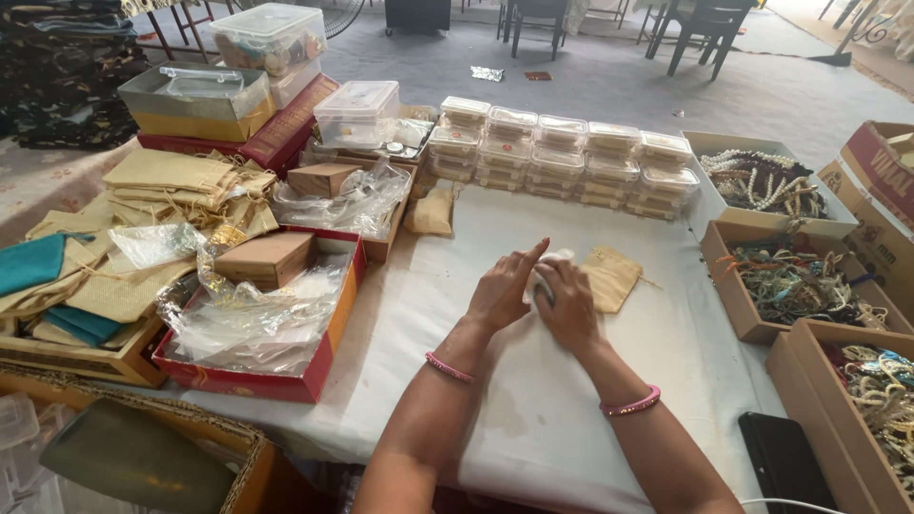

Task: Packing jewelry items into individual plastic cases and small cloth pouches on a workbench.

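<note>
Rows of clear lidded boxes (562,157) upper centre, red tray (328,357) lower left, we see left hand (500,295) and right hand (569,306) closed around small white bundle (550,271) mid-frame, tan pouch (611,278) just beside.

A white cloth covers the surface (533,400). On it, near the middle, lies a small tan drawstring pouch (611,277); another tan pouch (433,211) lies nearer the back. Along the far edge stand rows of stacked clear plastic boxes (562,157). At the left sits a red tray (257,376) of crumpled plastic wrap and a brown box. At the right stand open cardboard boxes (738,305) of bead jewellery, and a black flat thing (785,462) lies at the near corner.
</note>
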